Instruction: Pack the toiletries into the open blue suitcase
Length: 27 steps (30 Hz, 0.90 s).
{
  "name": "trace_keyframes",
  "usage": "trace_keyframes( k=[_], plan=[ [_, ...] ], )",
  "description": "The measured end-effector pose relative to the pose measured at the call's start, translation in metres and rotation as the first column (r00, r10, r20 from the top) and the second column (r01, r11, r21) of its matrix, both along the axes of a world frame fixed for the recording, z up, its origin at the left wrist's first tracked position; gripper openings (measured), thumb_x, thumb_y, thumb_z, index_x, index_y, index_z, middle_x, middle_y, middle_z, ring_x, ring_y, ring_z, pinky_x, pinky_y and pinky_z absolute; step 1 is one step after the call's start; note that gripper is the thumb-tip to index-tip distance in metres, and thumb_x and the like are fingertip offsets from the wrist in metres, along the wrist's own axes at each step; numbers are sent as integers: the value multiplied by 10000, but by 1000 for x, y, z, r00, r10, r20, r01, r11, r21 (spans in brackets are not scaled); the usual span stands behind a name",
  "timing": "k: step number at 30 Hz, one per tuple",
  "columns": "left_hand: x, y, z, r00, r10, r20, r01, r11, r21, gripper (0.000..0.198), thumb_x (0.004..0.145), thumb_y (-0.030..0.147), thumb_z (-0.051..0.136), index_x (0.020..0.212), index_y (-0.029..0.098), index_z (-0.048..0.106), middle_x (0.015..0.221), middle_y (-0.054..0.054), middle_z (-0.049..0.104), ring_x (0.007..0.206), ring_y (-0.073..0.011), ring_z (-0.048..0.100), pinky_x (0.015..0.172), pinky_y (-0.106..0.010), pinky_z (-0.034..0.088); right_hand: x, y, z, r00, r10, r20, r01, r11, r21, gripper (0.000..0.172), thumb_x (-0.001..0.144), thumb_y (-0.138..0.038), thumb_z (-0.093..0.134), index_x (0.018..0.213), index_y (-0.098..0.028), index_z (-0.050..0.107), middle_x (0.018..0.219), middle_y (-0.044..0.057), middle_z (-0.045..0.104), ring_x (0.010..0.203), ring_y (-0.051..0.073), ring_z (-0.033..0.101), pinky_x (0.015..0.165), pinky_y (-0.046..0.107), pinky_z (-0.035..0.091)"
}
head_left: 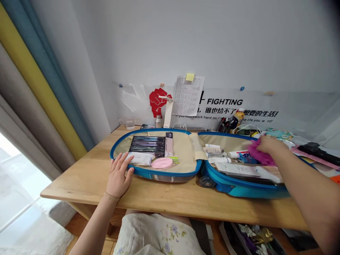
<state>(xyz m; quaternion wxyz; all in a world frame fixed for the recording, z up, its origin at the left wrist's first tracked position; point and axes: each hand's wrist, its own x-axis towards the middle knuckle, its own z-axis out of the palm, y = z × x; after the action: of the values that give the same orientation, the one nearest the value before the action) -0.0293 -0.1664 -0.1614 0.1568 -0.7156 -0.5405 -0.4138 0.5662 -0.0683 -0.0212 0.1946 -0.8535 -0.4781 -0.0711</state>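
A blue suitcase (170, 178) lies unfolded on the desk. My left hand (118, 176) rests on its left front rim with fingers spread, nearest a white packet (140, 159). Beside that are a pink oval pad (162, 163), a stack of dark, clear-wrapped items (147, 145) and a pink slim box (169, 145). Over the right half, my right hand (268, 144) is closed on a magenta mesh bath puff (256, 151); its fingertips are partly hidden. Several tubes, among them a toothpaste tube (240, 154), and a white flat packet (236, 169) lie in this half.
The wooden desk (87, 170) stands against a wall. Behind the suitcase are a white lamp (168, 113), a silver bottle (158, 121), a clear cup (130, 123) and an orange-yellow bottle (239, 115). A black object (318, 156) lies at the right. Under the desk is a filled bin (255, 239).
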Motion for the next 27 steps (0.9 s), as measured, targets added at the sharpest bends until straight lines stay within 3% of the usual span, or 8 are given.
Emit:
trace_keyframes(
  k=[4,8,11,13,17,21,24,27],
  plan=[
    [0,0,0,1000,6,0,-6,1000,-2,407,961,369,363,1290,229,558,1412,-103,522,1382,-290,369,1161,-517,209,-54,7,33,997,41,69,-52,986,160,697,782,-545,613,1347,-145,540,1335,340,451,1319,365,418,891,503,396],
    [0,0,0,1000,4,-5,-4,1000,12,403,962,375,367,1279,226,567,1406,-103,528,1373,-288,383,1158,-509,218,-165,22,59,886,464,12,-433,818,379,664,810,-343,617,1388,-71,438,1339,267,481,1263,310,469,1009,450,382],
    [0,-1,1,1000,6,1,-6,1000,-4,405,961,371,367,1283,231,570,1406,-101,530,1371,-285,385,1157,-511,219,-266,31,50,693,720,30,-690,651,317,599,764,-261,649,1329,-161,476,1316,140,525,1200,245,517,1026,418,411],
    [0,-1,1,1000,8,10,-8,1000,-20,410,959,374,366,1286,237,571,1409,-96,528,1376,-285,378,1159,-515,216,-332,35,34,514,858,8,-827,493,270,536,801,-217,592,1312,-133,455,1306,149,514,1211,238,493,1046,417,398],
    [0,-1,1,1000,9,10,-9,1000,-29,411,958,379,366,1283,238,573,1417,-89,520,1386,-280,364,1162,-513,213,-435,34,2,369,929,-10,-909,363,203,464,857,-284,565,1278,-113,467,1269,116,533,1202,179,489,1062,316,390],
    [-1,-1,1,1000,3,3,-2,999,-37,414,953,372,378,1293,233,568,1421,-95,515,1386,-283,361,1161,-526,214,-479,34,-17,225,974,-15,-970,225,95,423,884,-370,588,1235,-139,531,1303,106,530,1200,209,505,1032,414,429],
    [-1,0,1,1000,5,5,-5,999,-42,409,949,376,387,1286,242,576,1413,-91,524,1382,-283,365,1160,-530,216,-484,37,-26,100,994,-48,-995,99,-18,376,902,-392,573,1208,-174,575,1278,90,562,1136,222,559,956,463,485],
    [0,0,1,1000,16,4,-16,999,-45,410,950,382,385,1286,242,575,1415,-88,521,1386,-280,359,1163,-530,211,-481,42,-35,44,995,-92,-996,36,-86,397,908,-382,565,1247,-173,555,1292,90,556,1135,226,564,952,459,494]
  ],
)
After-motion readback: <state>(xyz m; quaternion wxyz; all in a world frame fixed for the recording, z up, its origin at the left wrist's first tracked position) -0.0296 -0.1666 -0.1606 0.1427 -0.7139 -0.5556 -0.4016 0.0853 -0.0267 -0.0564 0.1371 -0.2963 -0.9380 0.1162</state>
